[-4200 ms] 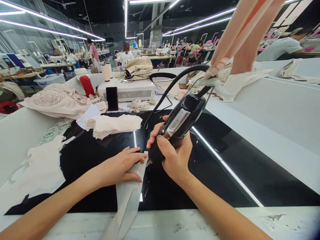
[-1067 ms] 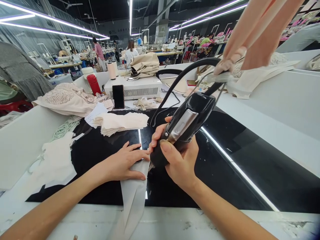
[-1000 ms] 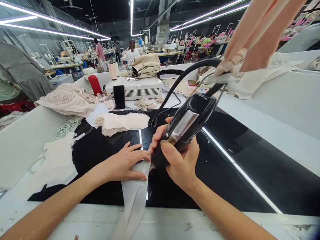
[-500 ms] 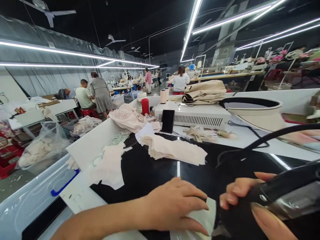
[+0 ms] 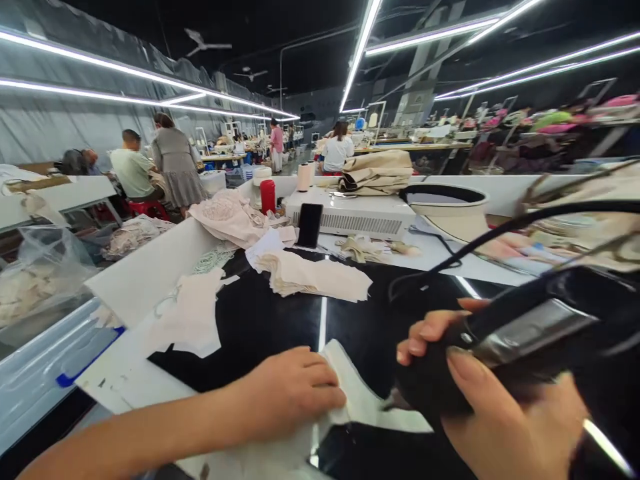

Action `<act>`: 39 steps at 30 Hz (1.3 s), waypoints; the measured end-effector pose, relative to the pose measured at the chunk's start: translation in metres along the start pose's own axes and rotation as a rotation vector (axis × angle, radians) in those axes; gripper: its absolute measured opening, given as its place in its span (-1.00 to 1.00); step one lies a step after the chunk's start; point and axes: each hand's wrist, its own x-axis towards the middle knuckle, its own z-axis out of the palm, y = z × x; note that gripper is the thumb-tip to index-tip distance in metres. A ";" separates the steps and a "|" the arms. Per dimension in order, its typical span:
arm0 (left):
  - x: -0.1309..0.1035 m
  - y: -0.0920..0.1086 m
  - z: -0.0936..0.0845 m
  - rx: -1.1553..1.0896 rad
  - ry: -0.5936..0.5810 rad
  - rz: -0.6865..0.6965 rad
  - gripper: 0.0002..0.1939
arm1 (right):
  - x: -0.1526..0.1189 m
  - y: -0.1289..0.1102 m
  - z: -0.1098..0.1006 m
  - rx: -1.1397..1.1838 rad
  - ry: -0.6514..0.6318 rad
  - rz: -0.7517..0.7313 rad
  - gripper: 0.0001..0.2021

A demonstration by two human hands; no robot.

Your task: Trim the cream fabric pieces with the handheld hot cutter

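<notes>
A black corded hand tool with a shiny metal panel is gripped in my right hand, its narrow tip pointing down at a pale white fabric piece. Whether the tip touches the cloth is hard to tell. My left hand presses on the left part of that piece, fingers curled together over its edge. Beyond it, on the glossy black work surface, lies a stack of pale pink cut fabric. Another pale cut piece rests at the left edge of the black surface.
A phone leans against a white vented box topped with folded beige cloth. Nearby stand a red bottle and a cream visor. The tool's black cable arcs across the right. People sit and stand farther back.
My left hand has closed its spread fingers onto the white piece, which now shows more fully. The tool has been raised and tilted in my right hand. The view has shifted right.
</notes>
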 end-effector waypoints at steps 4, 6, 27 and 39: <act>-0.009 -0.015 -0.006 -0.134 0.053 0.061 -0.69 | 0.000 -0.014 0.006 0.006 -0.040 0.016 -0.66; -0.009 -0.017 -0.006 -0.168 0.096 0.056 -0.64 | -0.002 -0.013 0.004 0.019 -0.056 0.009 -0.65; 0.020 -0.030 0.009 -0.134 0.129 0.033 -0.74 | -0.013 -0.021 -0.008 0.036 -0.121 0.020 -0.68; 0.015 -0.025 0.010 -0.098 0.180 0.021 -0.77 | 0.014 -0.003 0.017 0.077 -0.044 0.007 -0.62</act>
